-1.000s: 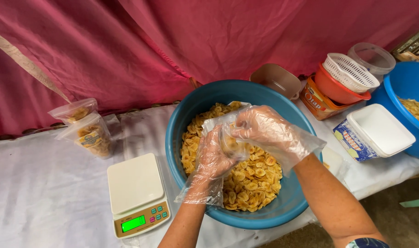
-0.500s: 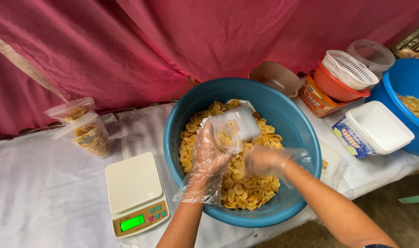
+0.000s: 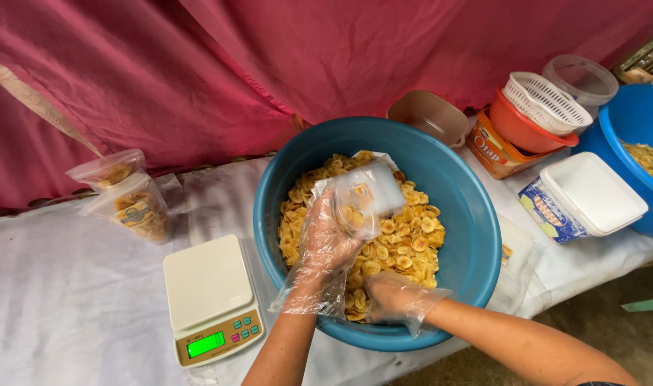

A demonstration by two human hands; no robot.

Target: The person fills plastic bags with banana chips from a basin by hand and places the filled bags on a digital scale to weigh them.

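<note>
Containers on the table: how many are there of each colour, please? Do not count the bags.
Blue basins: 2
Orange bowl: 1
White basket: 1
Clear tub: 1
Brown tub: 1
White-lidded box: 1
Total: 7

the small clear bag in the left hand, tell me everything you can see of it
The small clear bag is thin, see-through plastic, open-mouthed and tilted over the blue basin. A few yellow chips sit inside it; most of it looks empty. The gloved left hand grips it from below. The gloved right hand is apart from it, down among the chips.
</note>
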